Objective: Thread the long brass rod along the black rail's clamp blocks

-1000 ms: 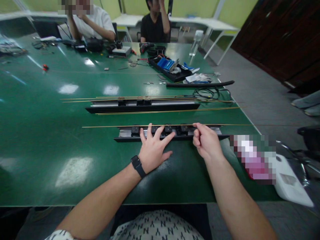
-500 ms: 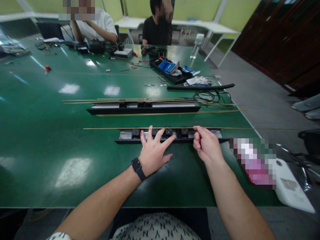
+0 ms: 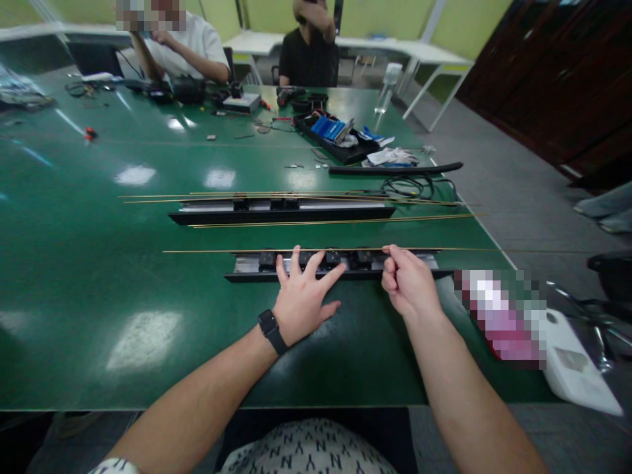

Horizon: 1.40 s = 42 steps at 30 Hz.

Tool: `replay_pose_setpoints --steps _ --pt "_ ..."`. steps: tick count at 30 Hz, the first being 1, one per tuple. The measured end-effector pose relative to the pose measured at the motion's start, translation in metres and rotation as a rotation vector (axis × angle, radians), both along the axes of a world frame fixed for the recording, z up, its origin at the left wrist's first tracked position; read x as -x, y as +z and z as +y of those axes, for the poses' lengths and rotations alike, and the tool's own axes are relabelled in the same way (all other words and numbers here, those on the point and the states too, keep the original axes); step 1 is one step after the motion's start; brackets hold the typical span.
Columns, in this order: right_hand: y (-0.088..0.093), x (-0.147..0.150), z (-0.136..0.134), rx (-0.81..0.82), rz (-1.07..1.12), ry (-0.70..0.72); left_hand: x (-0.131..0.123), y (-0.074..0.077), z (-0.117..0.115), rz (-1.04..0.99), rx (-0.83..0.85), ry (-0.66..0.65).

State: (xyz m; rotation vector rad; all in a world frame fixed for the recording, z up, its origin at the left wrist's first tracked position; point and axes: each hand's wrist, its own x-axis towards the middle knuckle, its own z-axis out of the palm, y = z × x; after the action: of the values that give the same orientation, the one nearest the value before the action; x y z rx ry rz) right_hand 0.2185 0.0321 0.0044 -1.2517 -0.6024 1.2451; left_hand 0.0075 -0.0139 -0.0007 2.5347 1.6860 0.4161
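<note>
A black-edged metal channel (image 3: 251, 277) lies lengthwise in front of me, with several small black blocks (image 3: 362, 257) set along it. My left hand (image 3: 305, 293) rests on the channel, fingers spread across the blocks. Over the channel's far edge runs a long thin brass-coloured rod (image 3: 202, 251), reaching well past both ends. My right hand (image 3: 407, 280) is closed, its thumb and forefinger pinching this rod right of the blocks. Behind lies a second, similar channel (image 3: 286, 215), with several more thin rods on and beside it.
Beyond the channels lie a black strip (image 3: 395, 170), coiled cable (image 3: 407, 187), gloves (image 3: 391, 158) and a black tray (image 3: 348, 151) with blue items. A clear bottle (image 3: 388, 89) stands farther back. A white object (image 3: 577, 362) sits at the table's right edge. Two people sit across the table.
My hands, the channel and the rod hold nearly the same positions. The whole view has shifted very slightly. Across the table, the two people have moved their arms a little.
</note>
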Motion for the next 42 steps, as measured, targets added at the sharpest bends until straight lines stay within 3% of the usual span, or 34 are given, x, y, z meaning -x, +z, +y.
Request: replay_pose_setpoints --steps 42 --pt "0.0003 0.0006 0.0007 0.000 -0.002 -0.016 0.0010 0.0001 0.0006 0.004 -0.013 -0.005"
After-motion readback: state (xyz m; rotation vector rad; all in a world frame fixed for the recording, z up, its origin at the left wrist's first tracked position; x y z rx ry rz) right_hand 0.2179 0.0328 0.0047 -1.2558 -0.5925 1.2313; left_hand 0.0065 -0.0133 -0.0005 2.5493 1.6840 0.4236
